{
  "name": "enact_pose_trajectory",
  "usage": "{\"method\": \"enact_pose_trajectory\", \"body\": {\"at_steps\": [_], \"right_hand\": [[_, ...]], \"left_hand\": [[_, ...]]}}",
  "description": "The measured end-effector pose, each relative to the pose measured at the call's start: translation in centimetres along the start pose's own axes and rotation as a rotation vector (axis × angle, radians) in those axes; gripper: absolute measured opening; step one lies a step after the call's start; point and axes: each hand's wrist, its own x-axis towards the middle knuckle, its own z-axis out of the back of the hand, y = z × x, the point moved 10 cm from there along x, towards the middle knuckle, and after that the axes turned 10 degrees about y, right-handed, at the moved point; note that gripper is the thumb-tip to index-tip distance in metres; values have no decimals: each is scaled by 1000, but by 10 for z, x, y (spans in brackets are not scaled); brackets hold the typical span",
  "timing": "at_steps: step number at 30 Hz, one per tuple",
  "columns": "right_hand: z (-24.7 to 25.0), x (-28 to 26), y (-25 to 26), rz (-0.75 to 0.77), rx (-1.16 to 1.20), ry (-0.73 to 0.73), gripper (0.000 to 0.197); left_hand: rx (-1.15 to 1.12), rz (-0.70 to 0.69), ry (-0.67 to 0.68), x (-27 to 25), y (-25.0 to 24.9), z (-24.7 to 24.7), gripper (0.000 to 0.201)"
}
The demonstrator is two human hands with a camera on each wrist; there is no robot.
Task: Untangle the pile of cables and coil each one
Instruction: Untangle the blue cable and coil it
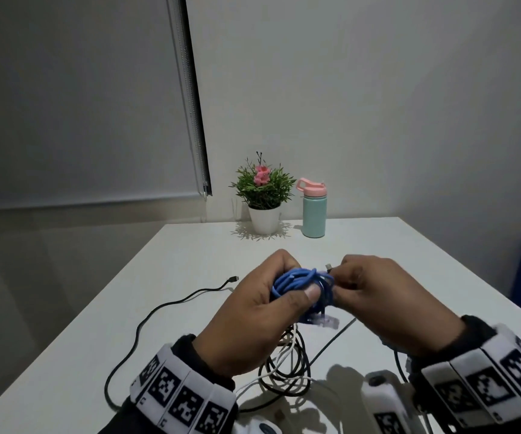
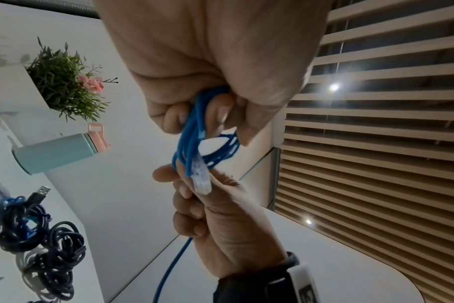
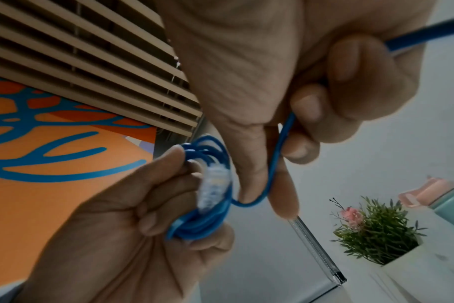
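Above the table, my left hand [image 1: 262, 296] grips a small coil of blue network cable [image 1: 300, 285], thumb pressed across its loops. My right hand [image 1: 365, 289] pinches a strand of the same cable beside the coil. In the right wrist view that strand [image 3: 277, 160] bends round the right thumb and runs through the curled fingers. A clear plug [image 1: 326, 322] hangs under the coil and shows as a clear plug [image 2: 201, 180] in the left wrist view. Beneath the hands lies a tangle of black and white cables [image 1: 287, 364]. One black cable [image 1: 159, 308] trails off to the left.
A potted plant [image 1: 264, 195] and a mint bottle with a pink lid [image 1: 314, 214] stand at the far edge of the white table [image 1: 409, 261]. Two dark coiled cables [image 2: 39, 242] lie on the table in the left wrist view.
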Motion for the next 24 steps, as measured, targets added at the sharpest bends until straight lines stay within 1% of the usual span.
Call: {"method": "enact_pose_trajectory", "body": {"at_steps": [3,7,10,11,13,14,16,17,19,21,22,23,24], "right_hand": [[-3,-2,3,5,-32,38,34],[2,-6,8,4,-7,85,45],[2,-8,14,31,7,107,32],[1,-9,16,39,1,111,29],[2,-10,20,44,-2,104,28],[3,-10,21,36,13,98,29],[5,-9,19,20,30,76,31],[7,-9,19,20,38,49,27],[16,-11,24,28,6,-53,8],[33,-21,34,86,-62,-266,21],[43,-27,43,125,-61,-357,20],[48,-33,52,181,-56,-405,12],[47,-35,61,235,-46,-379,8]], "left_hand": [[28,-2,-81,0,1,6,12],[-41,33,-68,0,3,7,11],[-75,95,-33,1,11,7,35],[-50,99,-25,2,11,8,34],[29,96,-17,2,8,10,24],[56,99,-24,2,7,13,24],[72,115,-48,2,8,17,32],[74,121,-65,1,9,19,35],[97,118,-116,0,9,23,35],[65,102,-204,-2,9,29,29],[21,97,-246,-2,10,33,25],[-33,93,-273,-2,12,36,22],[-102,92,-281,-1,13,37,20]]}}
